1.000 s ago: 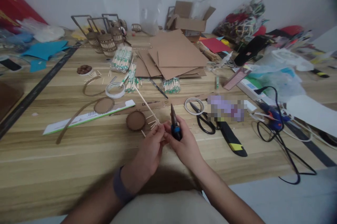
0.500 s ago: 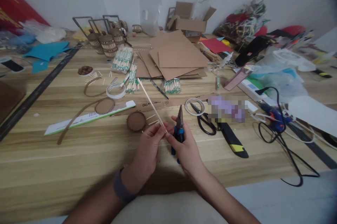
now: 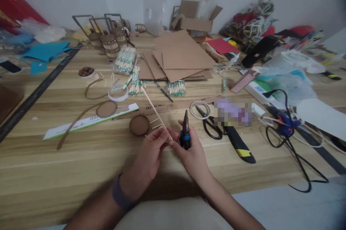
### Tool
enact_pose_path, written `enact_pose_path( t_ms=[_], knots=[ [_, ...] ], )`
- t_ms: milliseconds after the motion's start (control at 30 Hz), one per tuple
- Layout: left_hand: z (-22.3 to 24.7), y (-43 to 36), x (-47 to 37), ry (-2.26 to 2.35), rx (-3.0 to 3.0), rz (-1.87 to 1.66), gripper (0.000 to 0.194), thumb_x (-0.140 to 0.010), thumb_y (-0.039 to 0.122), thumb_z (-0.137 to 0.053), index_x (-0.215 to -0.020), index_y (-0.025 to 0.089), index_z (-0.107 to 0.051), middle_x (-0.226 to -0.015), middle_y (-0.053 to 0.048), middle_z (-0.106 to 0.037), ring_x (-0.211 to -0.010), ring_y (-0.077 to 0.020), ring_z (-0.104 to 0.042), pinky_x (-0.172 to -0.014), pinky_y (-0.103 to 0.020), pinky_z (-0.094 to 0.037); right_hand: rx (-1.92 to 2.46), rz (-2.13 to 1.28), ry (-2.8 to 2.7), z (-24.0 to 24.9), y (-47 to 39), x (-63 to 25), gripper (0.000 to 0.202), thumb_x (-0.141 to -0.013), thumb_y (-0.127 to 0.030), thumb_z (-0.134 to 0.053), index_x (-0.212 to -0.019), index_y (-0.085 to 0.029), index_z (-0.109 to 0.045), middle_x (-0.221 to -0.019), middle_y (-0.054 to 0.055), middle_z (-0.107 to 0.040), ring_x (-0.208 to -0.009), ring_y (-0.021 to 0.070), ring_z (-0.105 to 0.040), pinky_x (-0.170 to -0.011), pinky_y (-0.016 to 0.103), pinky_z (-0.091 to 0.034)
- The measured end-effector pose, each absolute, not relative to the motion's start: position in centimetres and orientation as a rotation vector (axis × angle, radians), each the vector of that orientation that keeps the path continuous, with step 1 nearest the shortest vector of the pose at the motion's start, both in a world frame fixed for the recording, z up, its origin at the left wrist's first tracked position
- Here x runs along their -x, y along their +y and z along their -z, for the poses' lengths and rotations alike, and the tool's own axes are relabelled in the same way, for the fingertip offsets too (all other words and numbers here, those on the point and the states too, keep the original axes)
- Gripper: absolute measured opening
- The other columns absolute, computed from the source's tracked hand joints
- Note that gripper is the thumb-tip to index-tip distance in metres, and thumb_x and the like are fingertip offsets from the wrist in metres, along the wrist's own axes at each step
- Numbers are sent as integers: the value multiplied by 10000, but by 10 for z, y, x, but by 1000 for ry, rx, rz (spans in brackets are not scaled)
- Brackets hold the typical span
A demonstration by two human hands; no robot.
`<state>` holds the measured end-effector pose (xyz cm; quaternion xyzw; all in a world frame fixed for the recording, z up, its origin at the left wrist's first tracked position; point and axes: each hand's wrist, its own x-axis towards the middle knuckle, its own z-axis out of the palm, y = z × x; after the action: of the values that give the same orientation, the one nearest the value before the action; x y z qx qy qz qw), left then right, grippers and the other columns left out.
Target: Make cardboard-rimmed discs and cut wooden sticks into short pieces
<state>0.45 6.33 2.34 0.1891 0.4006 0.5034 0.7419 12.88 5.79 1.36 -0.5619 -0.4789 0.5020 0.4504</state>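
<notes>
My left hand [image 3: 151, 154] pinches a thin pale wooden stick [image 3: 153, 106] near its lower end, and the stick slants up to the left. Held in my right hand [image 3: 193, 154] is a pair of pliers [image 3: 185, 125] with dark jaws pointing up; its thumb reaches the stick's lower end beside my left fingers. Just beyond my left hand lies a round brown cardboard piece [image 3: 139, 125] with a raised rim, and short sticks [image 3: 155, 123] are at its right side.
Black scissors [image 3: 212, 127], a tape ring [image 3: 200, 110] and a black-yellow cutter [image 3: 240, 145] lie to the right, with a glue gun [image 3: 285, 125] beyond. Left are a ruler [image 3: 83, 123] and white tape [image 3: 118, 93]. Cardboard sheets [image 3: 186, 51] are stacked behind.
The stick and my left hand have shifted slightly downward. The pliers' blue handles, seen below my right hand's fingers before, are now mostly hidden.
</notes>
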Motion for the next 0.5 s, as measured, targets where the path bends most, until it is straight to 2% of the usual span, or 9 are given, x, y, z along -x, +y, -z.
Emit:
enact_pose_path(
  t_ms=[67, 167, 267, 367, 433, 500],
  knots=[
    [-23, 65, 0, 929, -447, -1127, 193, -712, 355, -797, -767, 197, -702, -740, 1, -683, -768, -173, -625, -793, -300, -482, 1369, -1301, -1168, -13, 58, -131, 607, -684, -380, -766, -1202, -239, -483, -813, -20, -656, -769, 206, -661, -756, 364, -544],
    [-24, 70, 9, 990, -508, -1137, 223, -669, 356, -843, -782, 198, -734, -808, -13, -702, -809, -170, -624, -760, -270, -487, 1265, -1523, -1106, -14, 58, -135, 486, -693, -418, -784, -1067, -233, -535, -812, -11, -659, -726, 182, -639, -674, 307, -513],
    [-29, 72, 13, 894, -561, -949, 293, -632, 405, -874, -763, 182, -736, -732, -14, -677, -663, -159, -612, -609, -265, -497, 1124, -1818, -1020, -16, 57, -137, 382, -697, -435, -797, -921, -210, -583, -732, -22, -627, -621, 138, -582, -581, 251, -451],
    [-33, 72, 13, 836, -573, -817, 346, -634, 458, -866, -777, 171, -735, -655, 8, -634, -463, -101, -506, -447, -241, -435, 1010, -2026, -874, -18, 55, -136, 341, -695, -419, -795, -871, -198, -605, -674, -31, -605, -570, 118, -550, -547, 231, -421],
    [-33, 72, 14, 853, -586, -843, 320, -668, 447, -843, -797, 172, -745, -604, 27, -597, -407, -72, -428, -398, -220, -370, 990, -2094, -781, -18, 52, -135, 311, -707, -393, -775, -884, -194, -614, -709, -12, -635, -596, 125, -570, -562, 234, -439],
    [-31, 73, 15, 878, -597, -885, 256, -709, 420, -809, -812, 192, -752, -577, 38, -585, -400, -76, -416, -398, -222, -342, 997, -2170, -731, -17, 49, -136, 286, -712, -351, -752, -910, -189, -623, -744, 5, -654, -630, 137, -590, -568, 239, -459]
  ],
)
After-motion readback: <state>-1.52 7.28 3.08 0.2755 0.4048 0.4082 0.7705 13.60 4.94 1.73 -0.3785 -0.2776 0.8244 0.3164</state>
